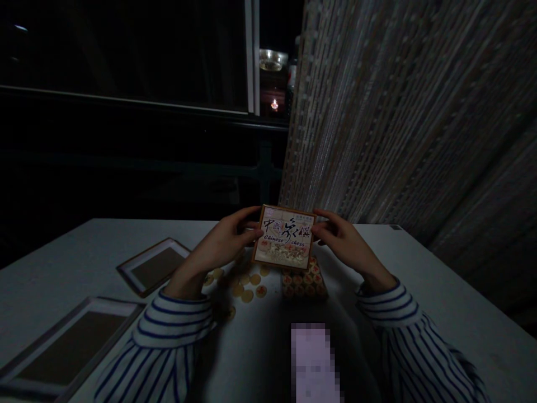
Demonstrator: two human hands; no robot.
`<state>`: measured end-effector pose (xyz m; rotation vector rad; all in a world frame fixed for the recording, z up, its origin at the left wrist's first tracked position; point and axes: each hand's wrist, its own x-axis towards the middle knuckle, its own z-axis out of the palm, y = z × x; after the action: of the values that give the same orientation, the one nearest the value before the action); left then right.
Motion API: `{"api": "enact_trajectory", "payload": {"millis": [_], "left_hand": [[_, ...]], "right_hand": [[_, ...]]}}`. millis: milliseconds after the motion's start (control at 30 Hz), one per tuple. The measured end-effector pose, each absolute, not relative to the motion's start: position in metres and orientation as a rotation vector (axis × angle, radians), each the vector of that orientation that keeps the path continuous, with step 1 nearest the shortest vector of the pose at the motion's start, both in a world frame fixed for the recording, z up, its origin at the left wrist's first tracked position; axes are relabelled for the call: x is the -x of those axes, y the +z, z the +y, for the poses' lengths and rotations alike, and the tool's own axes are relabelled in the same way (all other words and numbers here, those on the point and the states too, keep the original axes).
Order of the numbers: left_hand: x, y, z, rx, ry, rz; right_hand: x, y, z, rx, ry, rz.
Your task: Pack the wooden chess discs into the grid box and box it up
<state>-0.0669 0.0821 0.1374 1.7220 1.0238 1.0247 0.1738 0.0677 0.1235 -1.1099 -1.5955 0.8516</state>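
A square box lid [285,237] printed "Chinese chess" is held up above the white table [352,347], tilted slightly. My left hand [222,240] grips its left edge between thumb and fingers. At the right edge, my right hand [344,240] pinches it the same way. Behind and below the lid sits a box of round chess pieces [304,284], set in rows, partly covered by the lid. Several loose round pieces [247,295] lie on the table to the left of that box.
Two framed flat trays or lids lie at the left, one farther off [157,270] and one nearer [71,347]. A pixelated rectangle [314,364] is at the front. Beyond the table are a string curtain [369,101] and a dark window [126,50].
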Motion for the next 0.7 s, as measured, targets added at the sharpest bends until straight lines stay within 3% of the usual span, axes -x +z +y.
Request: {"api": "enact_trajectory", "payload": {"millis": [367,700], "left_hand": [[0.067,0.139,0.082,-1.64,1.103,0.976],[0.055,0.138,0.078,-1.624,1.109,1.003]], "right_hand": [[-0.175,0.105,0.058,1.041,1.064,-1.599],[-0.175,0.103,0.05,1.049,0.982,-1.542]]}}
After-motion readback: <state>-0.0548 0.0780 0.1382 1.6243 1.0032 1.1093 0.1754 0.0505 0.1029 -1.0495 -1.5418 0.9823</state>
